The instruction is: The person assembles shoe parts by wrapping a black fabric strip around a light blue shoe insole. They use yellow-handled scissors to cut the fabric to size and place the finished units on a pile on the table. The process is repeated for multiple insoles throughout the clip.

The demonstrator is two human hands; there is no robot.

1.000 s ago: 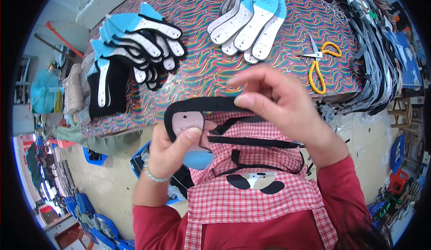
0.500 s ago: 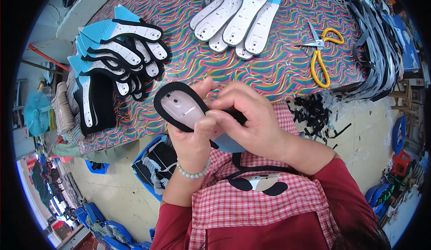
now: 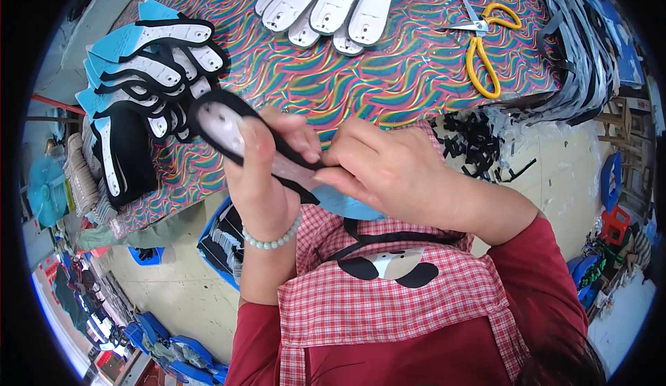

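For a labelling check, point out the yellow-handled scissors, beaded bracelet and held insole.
Yellow-handled scissors (image 3: 480,27): head view, on the pivot.
Beaded bracelet (image 3: 268,244): head view, on its beads.
Held insole (image 3: 290,170): head view, on its pale midsection.

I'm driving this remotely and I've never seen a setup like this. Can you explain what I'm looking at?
There is no machine here: these are a person's bare hands. The view comes from the left of two fisheye cameras on the person's head, looking down, so edges bend near the rim.

The left hand holds a sole-shaped piece, pale with black edging and a blue end. The right hand pinches its edge near the blue end.

On the patterned table lie a pile of similar pieces at left, more pale pieces at the top, and open yellow-handled scissors at right.
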